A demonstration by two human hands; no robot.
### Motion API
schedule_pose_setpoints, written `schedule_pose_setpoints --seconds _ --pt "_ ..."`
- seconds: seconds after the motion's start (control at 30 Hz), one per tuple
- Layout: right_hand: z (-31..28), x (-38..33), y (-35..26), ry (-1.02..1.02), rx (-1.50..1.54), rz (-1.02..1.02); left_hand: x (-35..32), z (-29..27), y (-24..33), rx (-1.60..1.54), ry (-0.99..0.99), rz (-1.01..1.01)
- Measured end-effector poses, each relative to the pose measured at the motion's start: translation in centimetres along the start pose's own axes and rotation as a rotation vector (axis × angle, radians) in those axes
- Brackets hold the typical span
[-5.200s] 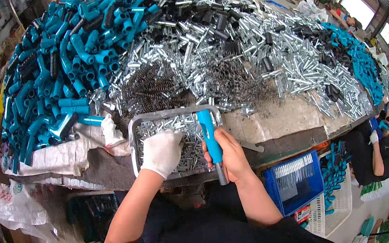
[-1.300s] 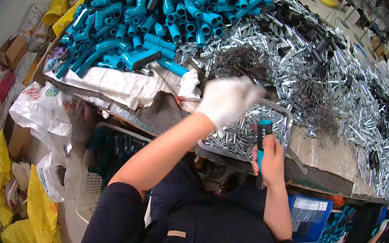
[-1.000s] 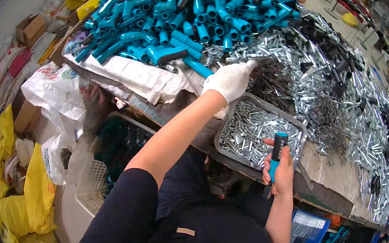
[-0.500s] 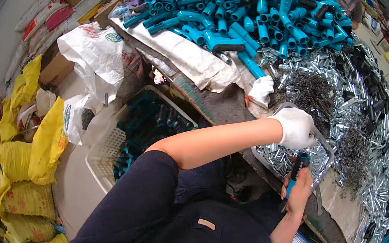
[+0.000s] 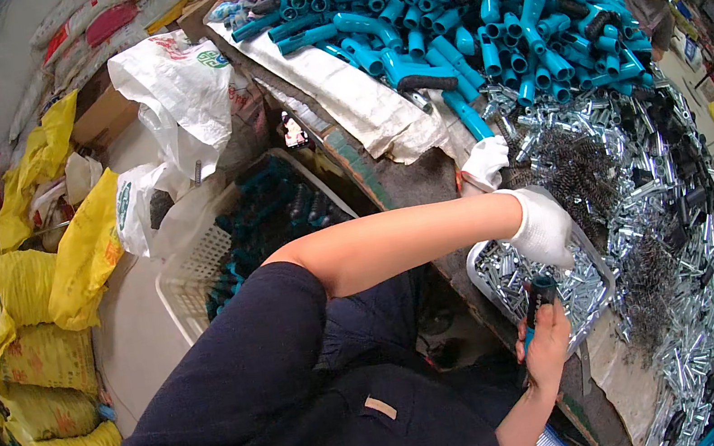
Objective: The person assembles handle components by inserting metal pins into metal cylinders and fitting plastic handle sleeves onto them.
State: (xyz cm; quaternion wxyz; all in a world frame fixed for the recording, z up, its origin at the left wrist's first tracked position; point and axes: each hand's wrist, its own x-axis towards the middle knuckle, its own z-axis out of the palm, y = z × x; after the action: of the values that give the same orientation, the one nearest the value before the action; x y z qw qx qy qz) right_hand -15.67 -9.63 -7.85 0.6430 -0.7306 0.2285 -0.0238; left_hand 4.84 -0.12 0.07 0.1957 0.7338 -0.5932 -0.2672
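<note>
Pale floor, yellow sacks (stacked), workbench

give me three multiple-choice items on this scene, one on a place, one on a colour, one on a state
1. Where is the white basket?
A. on the floor left of the bench
B. on top of the blue handles
C. in the right hand

2. What colour is the glove on the left hand?
A. yellow
B. white
C. black

3. What is the right hand doing?
A. lying open
B. pressing a sack
C. gripping a teal tool

Answers: 1 A, it sits low beside the bench; 2 B, the glove is white; 3 C, bare fingers wrap the tool.
</note>
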Motion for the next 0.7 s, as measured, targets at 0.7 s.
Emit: schedule_pose_setpoints --seconds 0.7 --pt "-0.6 -0.2 0.5 0.096 0.270 0.009 -0.1 -5.1 -5.3 0.156 0.347 -0.509"
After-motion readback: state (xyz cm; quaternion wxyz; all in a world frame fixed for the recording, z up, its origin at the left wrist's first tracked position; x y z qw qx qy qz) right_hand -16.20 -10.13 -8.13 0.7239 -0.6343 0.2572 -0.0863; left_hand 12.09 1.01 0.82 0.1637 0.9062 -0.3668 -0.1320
